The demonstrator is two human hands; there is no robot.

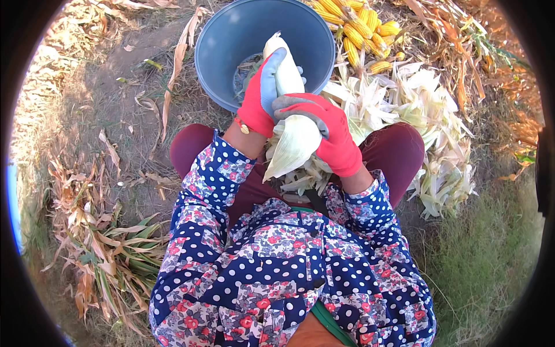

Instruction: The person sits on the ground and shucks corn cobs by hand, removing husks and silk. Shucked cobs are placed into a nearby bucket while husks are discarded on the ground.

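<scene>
An ear of corn (289, 74) in pale husk points up and away over the near rim of a blue-grey bucket (217, 82). My left hand (262, 93), in a red work glove with a grey palm, is wrapped around the ear, its thumb along the husk. At the ear's base my right hand (327, 126), gloved alike, grips the husk. A broad loose husk leaf (295, 145) hangs from below the right fingers toward my lap. The kernels are hidden by the husk. Some dry debris lies in the bottom of the bucket.
Husked yellow corn cobs (364, 30) are piled behind the bucket on the right. Stripped husks (433, 112) form a heap beside my right knee. Dry corn stalks (108, 256) lie on the ground at left, and green grass (472, 256) grows at lower right.
</scene>
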